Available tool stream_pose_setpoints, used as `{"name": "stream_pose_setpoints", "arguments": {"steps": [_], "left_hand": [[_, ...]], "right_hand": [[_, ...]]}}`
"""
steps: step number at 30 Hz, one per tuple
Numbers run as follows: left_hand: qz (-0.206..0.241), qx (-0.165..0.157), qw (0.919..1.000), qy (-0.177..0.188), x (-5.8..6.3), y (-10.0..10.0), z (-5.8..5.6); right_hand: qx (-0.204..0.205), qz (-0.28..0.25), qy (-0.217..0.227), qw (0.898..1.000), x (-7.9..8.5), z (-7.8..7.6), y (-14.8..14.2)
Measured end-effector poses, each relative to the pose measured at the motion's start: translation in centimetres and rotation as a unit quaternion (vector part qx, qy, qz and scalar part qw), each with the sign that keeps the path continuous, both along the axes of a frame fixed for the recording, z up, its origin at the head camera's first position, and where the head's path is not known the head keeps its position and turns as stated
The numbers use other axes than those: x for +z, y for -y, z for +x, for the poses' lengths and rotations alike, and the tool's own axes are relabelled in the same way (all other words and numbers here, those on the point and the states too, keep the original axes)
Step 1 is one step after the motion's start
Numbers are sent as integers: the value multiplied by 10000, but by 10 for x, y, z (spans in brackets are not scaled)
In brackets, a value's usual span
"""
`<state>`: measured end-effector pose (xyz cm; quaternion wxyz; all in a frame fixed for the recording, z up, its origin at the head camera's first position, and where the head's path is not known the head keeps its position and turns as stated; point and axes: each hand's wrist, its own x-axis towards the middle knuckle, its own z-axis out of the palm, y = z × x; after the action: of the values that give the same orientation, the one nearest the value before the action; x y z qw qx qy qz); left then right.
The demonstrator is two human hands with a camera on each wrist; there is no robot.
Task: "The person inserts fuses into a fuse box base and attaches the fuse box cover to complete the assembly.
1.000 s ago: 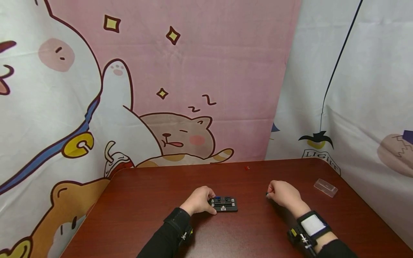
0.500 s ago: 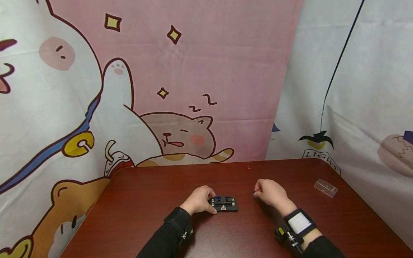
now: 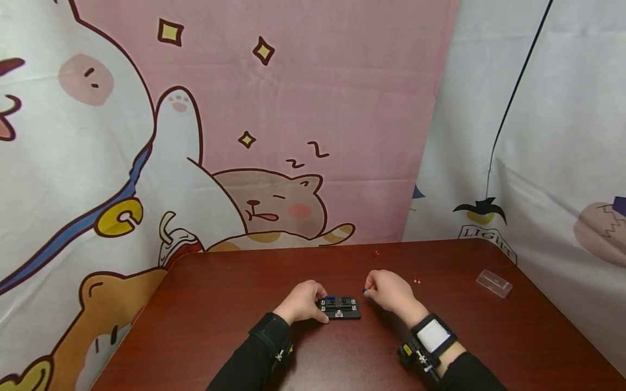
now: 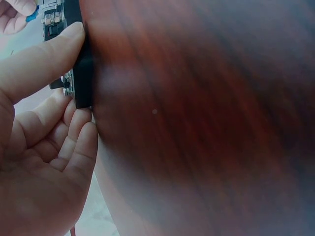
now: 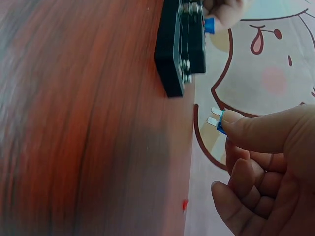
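Note:
A black fuse holder point(image 3: 343, 313) with metal screw terminals lies on the table in the head view. My left hand point(image 3: 304, 304) grips its left end, thumb on the near side and fingers behind. One blue piece point(image 5: 209, 25) sits on top of the holder in the right wrist view. To the right of the holder, my right hand point(image 3: 391, 292) pinches a blue blade fuse point(image 5: 221, 123) between thumb and forefinger. Both metal prongs of that fuse stick out toward the holder, with a gap between them.
Two small red fuses lie on the brown table point(image 3: 220, 293): a far red one point(image 3: 375, 253) near the back edge and a nearer red one point(image 3: 417, 279) behind my right wrist. A clear plastic case point(image 3: 494, 283) lies at the right. Printed cloth point(image 3: 371, 136) hangs behind.
My right hand has moved left with the blue blade fuse, close to the fuse holder, uncovering a red fuse behind it. The left hand and holder have stayed put.

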<state>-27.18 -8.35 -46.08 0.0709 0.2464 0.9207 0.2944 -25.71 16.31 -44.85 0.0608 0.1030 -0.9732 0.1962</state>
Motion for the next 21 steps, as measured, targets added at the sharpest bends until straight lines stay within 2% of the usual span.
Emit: {"name": "stream_pose_setpoints", "arguments": {"steps": [14,21], "left_hand": [[110,-36,9999,-1,1,-1,-1],[88,-61,9999,-18,0,-1,-1]], "right_hand": [[241,-69,-202,9995,3,-1,24],[505,-8,-383,9980,3,-2,31]]}}
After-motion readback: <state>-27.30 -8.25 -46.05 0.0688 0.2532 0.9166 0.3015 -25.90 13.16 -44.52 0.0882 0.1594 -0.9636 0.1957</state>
